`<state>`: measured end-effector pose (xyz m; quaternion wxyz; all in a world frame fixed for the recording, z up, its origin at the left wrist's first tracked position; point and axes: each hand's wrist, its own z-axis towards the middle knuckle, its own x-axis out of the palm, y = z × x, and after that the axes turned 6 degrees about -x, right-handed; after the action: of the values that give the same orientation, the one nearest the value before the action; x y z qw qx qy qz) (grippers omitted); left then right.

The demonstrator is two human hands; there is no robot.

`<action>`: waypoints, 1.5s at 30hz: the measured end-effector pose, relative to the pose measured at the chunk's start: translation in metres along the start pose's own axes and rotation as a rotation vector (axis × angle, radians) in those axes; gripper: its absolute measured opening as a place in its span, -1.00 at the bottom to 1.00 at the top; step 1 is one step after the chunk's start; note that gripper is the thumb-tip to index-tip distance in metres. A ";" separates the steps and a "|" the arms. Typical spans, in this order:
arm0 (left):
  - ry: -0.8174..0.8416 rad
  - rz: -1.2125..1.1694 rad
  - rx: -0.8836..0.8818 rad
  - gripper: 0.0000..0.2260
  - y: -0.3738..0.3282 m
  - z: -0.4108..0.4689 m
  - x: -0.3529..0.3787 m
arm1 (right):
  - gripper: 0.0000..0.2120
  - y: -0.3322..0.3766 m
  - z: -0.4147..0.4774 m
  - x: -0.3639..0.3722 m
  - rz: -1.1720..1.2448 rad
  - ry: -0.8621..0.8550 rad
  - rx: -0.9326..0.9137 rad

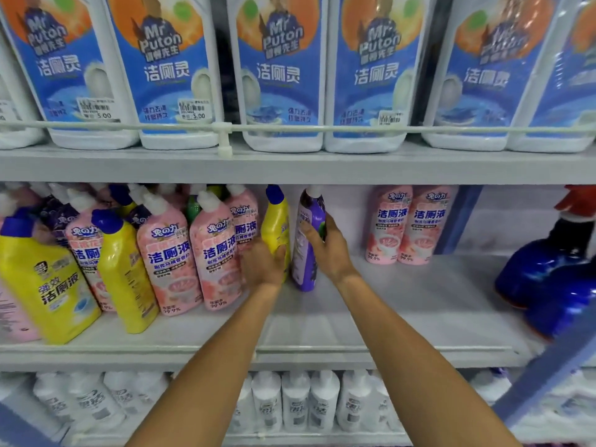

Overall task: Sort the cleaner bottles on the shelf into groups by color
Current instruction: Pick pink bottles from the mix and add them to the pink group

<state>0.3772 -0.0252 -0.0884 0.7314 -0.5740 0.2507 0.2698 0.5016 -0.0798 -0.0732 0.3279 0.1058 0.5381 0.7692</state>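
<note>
- Forearms reach in: right hand wraps the purple bottle at mid-body, and left hand curls round the yellow bottle, both at the middle shelf.
- Probably stiff, slick plastic, heavy with liquid; a waist grip suits.
- Pink pair stands well apart, rightward.

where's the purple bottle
Head view: the purple bottle is at the centre of the middle shelf, held by the right hand, just right of the yellow bottle in the left hand.

Bottle crowd stands left on the shelf, bottle pair right.
</note>
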 end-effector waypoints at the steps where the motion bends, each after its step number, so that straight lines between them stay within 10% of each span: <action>1: -0.016 0.004 0.000 -0.58 -0.003 0.003 0.006 | -0.63 -0.004 0.006 -0.001 0.012 -0.022 0.005; 24: 0.067 -0.309 0.003 -0.82 0.011 0.024 0.021 | -0.52 -0.028 0.044 0.013 0.200 0.098 -0.026; 35: -0.518 -0.530 0.303 -0.67 0.010 -0.022 -0.107 | -0.55 -0.036 0.046 0.018 0.205 0.072 -0.036; 45: -0.209 -0.346 -0.027 -0.64 0.044 0.009 -0.095 | -0.56 -0.036 0.044 0.016 0.172 0.112 -0.001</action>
<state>0.2781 -0.0184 -0.0536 0.7810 -0.5873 0.0674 0.2013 0.5263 -0.0286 -0.0914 0.2300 0.1082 0.5443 0.7995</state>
